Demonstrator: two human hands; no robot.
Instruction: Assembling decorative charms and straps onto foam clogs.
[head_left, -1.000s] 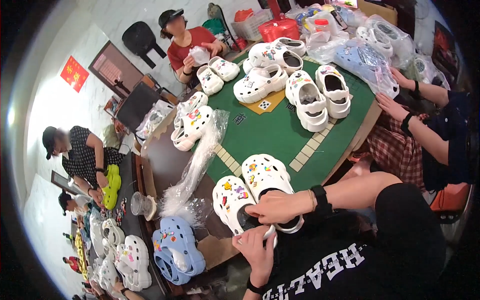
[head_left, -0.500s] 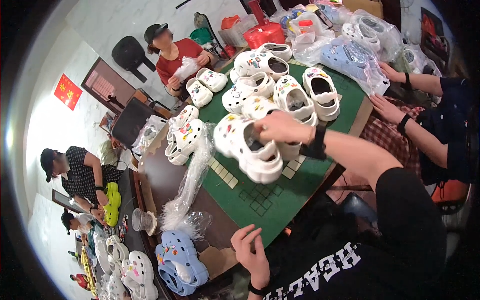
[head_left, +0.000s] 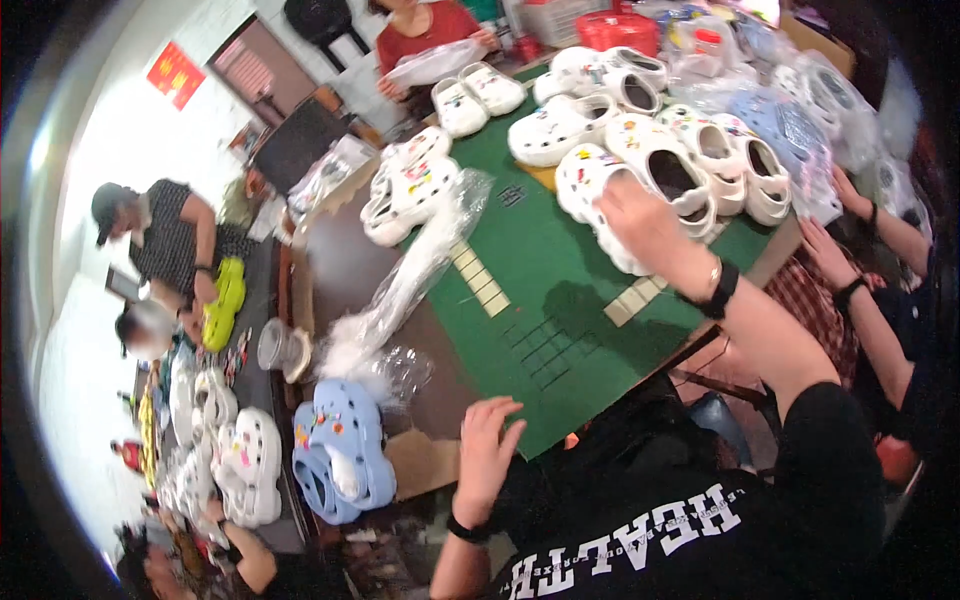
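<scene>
My right hand (head_left: 648, 230) has its fingers curled into the opening of a white clog (head_left: 582, 190) with colourful charms. That clog is at the near side of a cluster of similar white clogs (head_left: 640, 140) on the green tabletop (head_left: 530, 270). Whether its sole rests on the table is hidden. My left hand (head_left: 488, 440) is held over the table's near edge with its fingers apart and nothing in them. Left of it, a pair of light blue clogs (head_left: 365, 440) sits on the brown surface.
Clear plastic bags (head_left: 400, 290) trail along the table's left side, by a white clog pair (head_left: 410, 190). At the right, another person's hands (head_left: 830, 240) touch a bagged blue clog (head_left: 780, 130). Across the table a person in red (head_left: 435, 40) holds plastic. A side bench holds a lime clog (head_left: 222, 305).
My right hand has carried the white clog right, against the other white clogs. The view has shifted. The person in red now stretches the plastic wider. Another person's arm appears at lower left.
</scene>
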